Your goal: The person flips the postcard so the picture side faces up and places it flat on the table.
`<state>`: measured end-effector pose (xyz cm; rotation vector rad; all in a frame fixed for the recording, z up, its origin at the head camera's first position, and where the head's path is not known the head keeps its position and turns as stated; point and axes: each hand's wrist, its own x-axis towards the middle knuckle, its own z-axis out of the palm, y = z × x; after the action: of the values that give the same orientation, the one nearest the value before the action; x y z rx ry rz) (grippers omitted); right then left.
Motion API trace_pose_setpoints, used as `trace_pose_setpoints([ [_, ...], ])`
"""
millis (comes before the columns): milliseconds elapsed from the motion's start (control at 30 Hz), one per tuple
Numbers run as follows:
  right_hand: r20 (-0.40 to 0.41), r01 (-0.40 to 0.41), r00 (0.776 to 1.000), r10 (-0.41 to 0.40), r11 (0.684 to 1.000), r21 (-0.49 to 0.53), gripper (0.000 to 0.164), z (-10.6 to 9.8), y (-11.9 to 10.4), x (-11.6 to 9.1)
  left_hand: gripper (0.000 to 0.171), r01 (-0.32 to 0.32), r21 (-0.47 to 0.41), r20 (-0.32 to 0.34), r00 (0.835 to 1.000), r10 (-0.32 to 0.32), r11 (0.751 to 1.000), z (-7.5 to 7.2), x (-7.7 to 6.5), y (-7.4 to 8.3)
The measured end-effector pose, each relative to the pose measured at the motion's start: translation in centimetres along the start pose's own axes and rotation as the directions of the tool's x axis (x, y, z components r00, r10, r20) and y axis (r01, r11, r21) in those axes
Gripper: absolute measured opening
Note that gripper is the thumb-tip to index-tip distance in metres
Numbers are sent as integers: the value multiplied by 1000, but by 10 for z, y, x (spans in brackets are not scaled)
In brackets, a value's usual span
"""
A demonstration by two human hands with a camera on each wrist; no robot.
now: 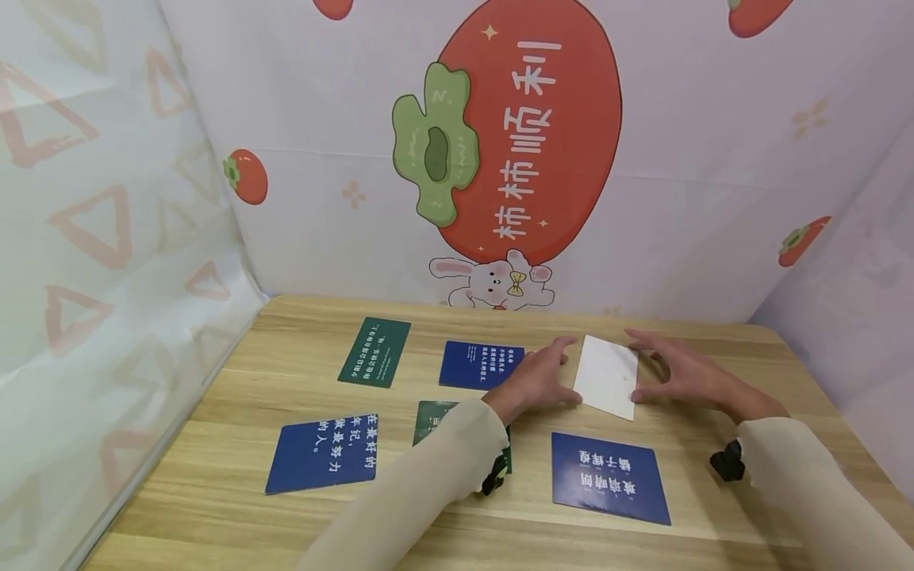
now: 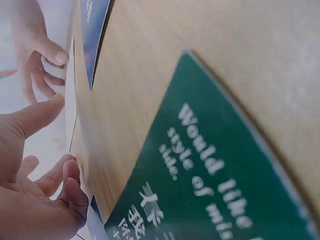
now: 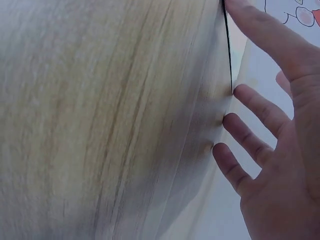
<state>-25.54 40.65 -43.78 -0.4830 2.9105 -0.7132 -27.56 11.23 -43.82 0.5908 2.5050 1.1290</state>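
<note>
A white card (image 1: 607,377) lies on the wooden table, blank side up, between the two hands. My left hand (image 1: 539,377) is at its left edge, with the thumb by the lower left corner and the fingers spread apart. Across from it, my right hand (image 1: 689,377) has its thumb at the lower right edge and a fingertip near the upper right corner. In the right wrist view, fingertips (image 3: 245,92) of that hand rest beside the thin card edge. Neither hand is visibly curled round the card.
Blue cards with white writing lie at left (image 1: 324,452), behind the left hand (image 1: 471,365) and in front (image 1: 607,478). One green card (image 1: 374,351) lies at the back left; another green card (image 2: 200,165) is partly under the left forearm. Printed cloth (image 1: 321,230) walls the table's back.
</note>
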Motion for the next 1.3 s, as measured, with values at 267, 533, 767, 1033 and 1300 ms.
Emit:
trace_pose_setpoints([
  [267,7,16,1000,-16,1000,-3,117,0,-3,-4,97,-14,176,-30,999,20,984,5,0,3],
  [533,5,35,999,-35,998,-52,120,-1,-6,0,68,12,418,-41,999,6,908,8,1,3],
  [767,42,-7,999,11,995,-100,122,-5,-11,4,59,-12,421,-31,999,28,907,7,-1,2],
  [1033,54,-65,996,72,992,-108,107,-6,-12,6,57,-5,413,-17,1000,13,911,7,-3,3],
  [1300,60,-86,994,95,986,-145,96,-8,-16,6,54,-23,426,-9,1000,30,905,8,-1,0],
])
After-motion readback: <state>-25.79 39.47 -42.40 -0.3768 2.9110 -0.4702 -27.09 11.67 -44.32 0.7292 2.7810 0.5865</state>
